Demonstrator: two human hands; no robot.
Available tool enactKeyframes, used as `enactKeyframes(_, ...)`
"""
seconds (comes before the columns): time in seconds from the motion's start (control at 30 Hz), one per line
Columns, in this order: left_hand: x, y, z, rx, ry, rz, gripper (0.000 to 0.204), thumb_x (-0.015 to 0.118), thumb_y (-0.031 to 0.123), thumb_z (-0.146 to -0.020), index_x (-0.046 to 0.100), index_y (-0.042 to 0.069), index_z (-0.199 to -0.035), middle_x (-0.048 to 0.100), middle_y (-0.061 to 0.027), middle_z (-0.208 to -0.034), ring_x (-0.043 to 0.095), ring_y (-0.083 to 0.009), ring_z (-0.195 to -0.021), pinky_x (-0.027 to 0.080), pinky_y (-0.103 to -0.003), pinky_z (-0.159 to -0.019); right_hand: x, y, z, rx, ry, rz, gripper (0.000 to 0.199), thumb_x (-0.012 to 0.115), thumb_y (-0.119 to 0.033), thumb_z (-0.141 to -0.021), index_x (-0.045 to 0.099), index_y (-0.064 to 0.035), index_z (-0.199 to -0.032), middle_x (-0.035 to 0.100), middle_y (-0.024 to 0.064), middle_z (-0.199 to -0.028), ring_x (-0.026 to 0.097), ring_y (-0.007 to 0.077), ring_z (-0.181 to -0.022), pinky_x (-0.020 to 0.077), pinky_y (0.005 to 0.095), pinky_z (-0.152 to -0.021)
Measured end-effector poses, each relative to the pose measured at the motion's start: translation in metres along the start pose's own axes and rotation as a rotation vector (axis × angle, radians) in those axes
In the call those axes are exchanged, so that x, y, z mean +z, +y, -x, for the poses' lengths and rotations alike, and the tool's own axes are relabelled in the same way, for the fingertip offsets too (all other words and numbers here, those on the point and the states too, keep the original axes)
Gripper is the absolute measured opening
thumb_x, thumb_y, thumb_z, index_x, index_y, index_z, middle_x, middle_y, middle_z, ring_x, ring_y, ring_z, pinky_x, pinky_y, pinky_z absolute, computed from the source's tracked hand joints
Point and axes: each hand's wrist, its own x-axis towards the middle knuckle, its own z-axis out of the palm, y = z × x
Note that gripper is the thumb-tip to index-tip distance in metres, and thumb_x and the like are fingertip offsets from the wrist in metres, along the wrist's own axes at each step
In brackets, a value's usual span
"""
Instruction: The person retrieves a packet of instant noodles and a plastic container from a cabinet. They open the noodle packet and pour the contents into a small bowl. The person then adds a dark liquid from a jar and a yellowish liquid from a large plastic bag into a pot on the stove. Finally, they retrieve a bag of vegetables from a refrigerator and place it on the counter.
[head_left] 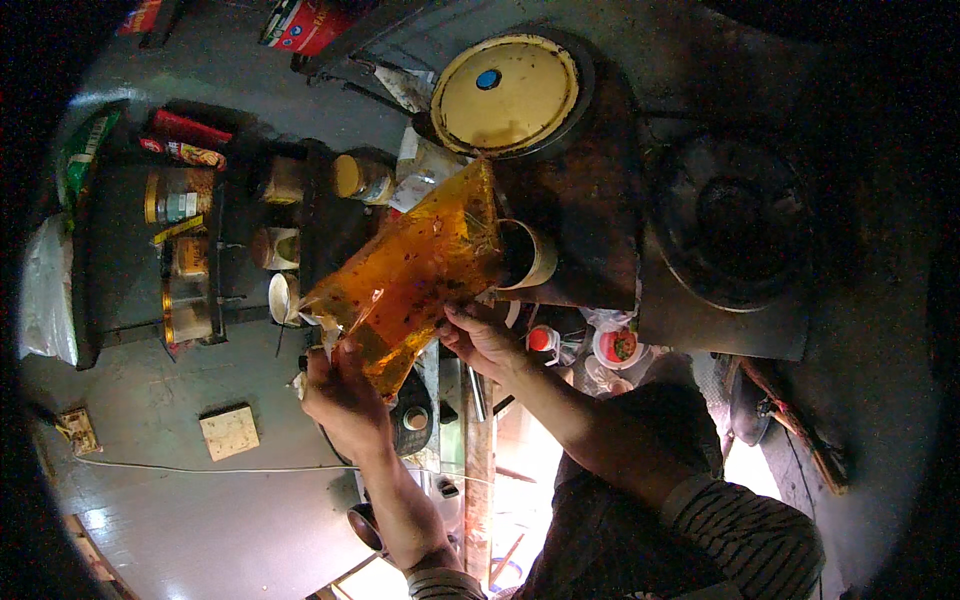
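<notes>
A clear plastic bag [410, 265] of amber-orange liquid with dark specks hangs tilted in front of me, its upper corner pointing up and right. My left hand [345, 400] is closed around the bag's lower left edge, where the plastic is bunched. The lower right side of the bag is pinched between the thumb and fingers of my right hand [480, 338]. Just right of the bag, partly hidden by it, is a pale cup-like container [541, 254] with a dark inside.
A pot with a cream lid [510, 110] and blue knob stands beyond the bag. To the right lies a large dark round pan or lid [690, 265]. Jars [190, 320] and packets line the left shelves. Small red-topped containers [543, 340] are near my right forearm.
</notes>
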Motion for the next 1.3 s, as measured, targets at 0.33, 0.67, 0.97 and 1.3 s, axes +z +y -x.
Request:
enactKeyframes(0.33, -0.003, 0.009, -0.003, 0.040, -0.015, -0.151, 0.021, 0.056, 0.016, -0.088, 0.058, -0.004, -0.085, 0.063, -0.0172, -0.073, 0.057, -0.0184, -0.063, 0.045, -0.033, -0.059, 0.010, -0.002, 0.004, 0.093, -0.069, -0.071, 0.031, 0.063, -0.008, -0.082, 0.054, -0.0098, -0.112, 0.061, 0.0042, -0.097, 0.057, 0.0162, -0.085, 0.0509, 0.0273, -0.064)
enactKeyframes(0.67, 0.003, 0.020, -0.004, 0.007, -0.034, -0.140, 0.021, 0.055, 0.014, -0.088, 0.059, -0.006, -0.093, 0.066, -0.0160, -0.079, 0.059, -0.0153, -0.069, 0.047, -0.030, -0.064, 0.019, 0.009, -0.001, 0.048, -0.096, 0.018, 0.052, 0.071, -0.009, -0.074, 0.048, -0.0102, -0.120, 0.058, 0.0034, -0.113, 0.056, 0.0175, -0.101, 0.0499, 0.0320, -0.082)
enactKeyframes(0.97, 0.005, 0.023, -0.005, 0.008, -0.068, -0.099, 0.021, 0.054, 0.014, -0.090, 0.059, -0.006, -0.094, 0.065, -0.0147, -0.079, 0.058, -0.0132, -0.071, 0.047, -0.030, -0.064, 0.025, 0.011, -0.005, -0.016, -0.111, -0.065, 0.050, 0.074, -0.009, -0.071, 0.052, -0.0117, -0.117, 0.060, 0.0015, -0.110, 0.055, 0.0172, -0.106, 0.0492, 0.0316, -0.086)
enactKeyframes(1.3, 0.004, 0.018, -0.010, 0.054, -0.016, -0.149, 0.023, 0.056, 0.016, -0.089, 0.057, -0.007, -0.086, 0.062, -0.0158, -0.070, 0.053, -0.0132, -0.063, 0.045, -0.030, -0.057, 0.021, 0.018, 0.004, 0.088, -0.178, -0.044, 0.053, 0.070, -0.011, -0.076, 0.044, -0.0123, -0.124, 0.056, 0.0024, -0.114, 0.054, 0.0173, -0.101, 0.0453, 0.0312, -0.084)
